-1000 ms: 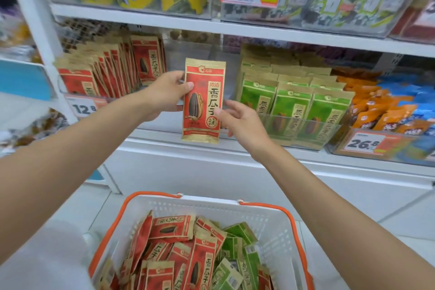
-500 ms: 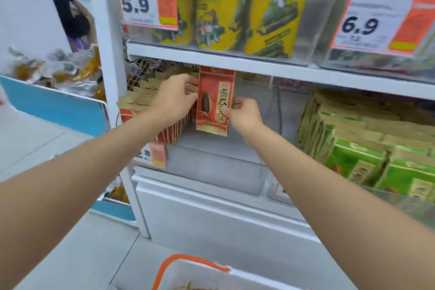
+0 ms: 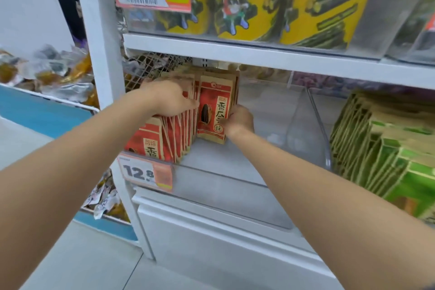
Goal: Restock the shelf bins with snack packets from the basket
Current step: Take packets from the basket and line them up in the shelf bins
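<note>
A red snack packet [image 3: 213,110] with a sunflower seed picture stands upright in the clear shelf bin [image 3: 223,167], at the right end of a row of red packets [image 3: 169,139]. My right hand [image 3: 239,120] pinches its lower right edge. My left hand [image 3: 168,99] lies over the tops of the row and presses the packets back to the left. The basket is out of view.
Green packets [image 3: 381,148] fill the neighbouring bin on the right, past a clear divider [image 3: 313,125]. Yellow cans [image 3: 254,0] stand on the shelf above. A price tag reading 12.8 [image 3: 146,172] hangs on the bin front. Loose wrapped snacks [image 3: 51,75] fill a blue bin at left.
Both hands have carried the red packet from in front of the shelf into the bin and set it against the row. The view moved closer and left; the basket dropped out of sight.
</note>
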